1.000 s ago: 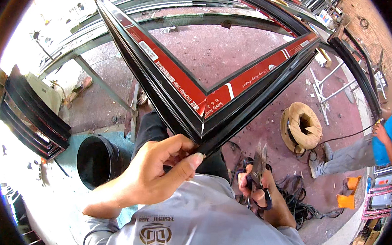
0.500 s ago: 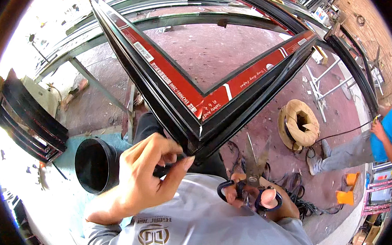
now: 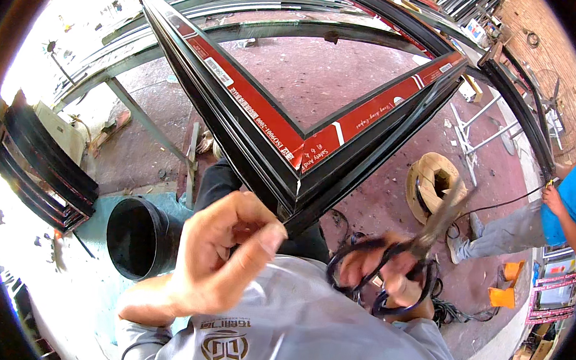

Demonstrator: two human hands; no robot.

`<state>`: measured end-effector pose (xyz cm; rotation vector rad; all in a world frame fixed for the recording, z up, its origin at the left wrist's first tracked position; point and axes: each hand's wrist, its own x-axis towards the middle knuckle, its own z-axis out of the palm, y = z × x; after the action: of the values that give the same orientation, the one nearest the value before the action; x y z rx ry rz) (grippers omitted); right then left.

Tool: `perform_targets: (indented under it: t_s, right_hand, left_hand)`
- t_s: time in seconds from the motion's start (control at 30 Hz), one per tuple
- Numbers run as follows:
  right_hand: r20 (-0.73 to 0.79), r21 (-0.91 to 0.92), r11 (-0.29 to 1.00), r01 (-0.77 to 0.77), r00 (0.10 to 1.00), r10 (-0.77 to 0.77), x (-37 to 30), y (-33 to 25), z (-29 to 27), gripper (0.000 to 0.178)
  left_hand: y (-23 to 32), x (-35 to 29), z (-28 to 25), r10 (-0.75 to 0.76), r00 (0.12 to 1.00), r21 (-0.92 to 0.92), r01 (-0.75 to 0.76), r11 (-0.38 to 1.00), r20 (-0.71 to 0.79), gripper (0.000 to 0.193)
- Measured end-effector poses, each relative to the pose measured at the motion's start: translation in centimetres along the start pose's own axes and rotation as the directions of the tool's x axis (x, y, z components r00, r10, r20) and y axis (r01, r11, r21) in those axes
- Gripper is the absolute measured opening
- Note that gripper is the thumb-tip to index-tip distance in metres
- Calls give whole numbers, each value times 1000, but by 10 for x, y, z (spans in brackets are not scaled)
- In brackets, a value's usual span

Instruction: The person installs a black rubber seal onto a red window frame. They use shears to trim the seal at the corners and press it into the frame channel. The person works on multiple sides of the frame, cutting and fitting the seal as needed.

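A black frame point(image 3: 341, 173) with red printed film along its inner faces points one corner at me. Right by that corner is my left hand point(image 3: 220, 258), its fingers curled and the thumb brought toward them. Whatever lies in that pinch is hidden. My right hand point(image 3: 394, 272), blurred by motion, holds a pair of scissors point(image 3: 440, 222) with dark looped handles. Their blades point up and to the right, clear of the frame.
A black bucket point(image 3: 132, 240) stands at the left, near stacked dark profiles point(image 3: 45, 165). Right of the frame lie a cardboard-wrapped roll point(image 3: 419, 188) and tangled black cables point(image 3: 458, 314). A person in a blue top point(image 3: 567, 204) stands at far right. Metal racking point(image 3: 150, 115) is behind.
The scissors have swung from upright to leaning right, and their blades now look closer together. My left hand stays by the frame corner, its thumb nearly in place.
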<state>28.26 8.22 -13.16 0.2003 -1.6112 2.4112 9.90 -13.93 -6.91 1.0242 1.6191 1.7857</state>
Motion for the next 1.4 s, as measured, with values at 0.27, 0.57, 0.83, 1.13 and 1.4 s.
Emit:
perform_targets:
  t_s: [0.27, 0.57, 0.83, 1.13, 1.4]
  right_hand:
    - [-99, -837, 523, 163, 895, -436, 99, -93, -59, 24]
    - [427, -903, 21, 429, 894, 133, 208, -133, -47, 68]
    - [285, -951, 201, 234, 915, 284, 221, -124, -41, 67]
    - [234, -968, 184, 173, 887, 398, 260, -93, 8, 66]
    - [363, -921, 326, 212, 769, 526, 301, -74, 22, 61]
  left_hand:
    - [-6, 6, -2, -187, 973, -133, 169, 977, -137, 16]
    - [-32, -4, 0, -131, 928, -206, 61, 977, -348, 32]
    - [-34, -7, -14, -217, 885, -338, 72, 938, -412, 66]
    - [-15, -4, -49, -262, 930, -521, 95, 848, -256, 79]
    - [-3, -5, -75, -365, 898, -653, 124, 747, -246, 71]
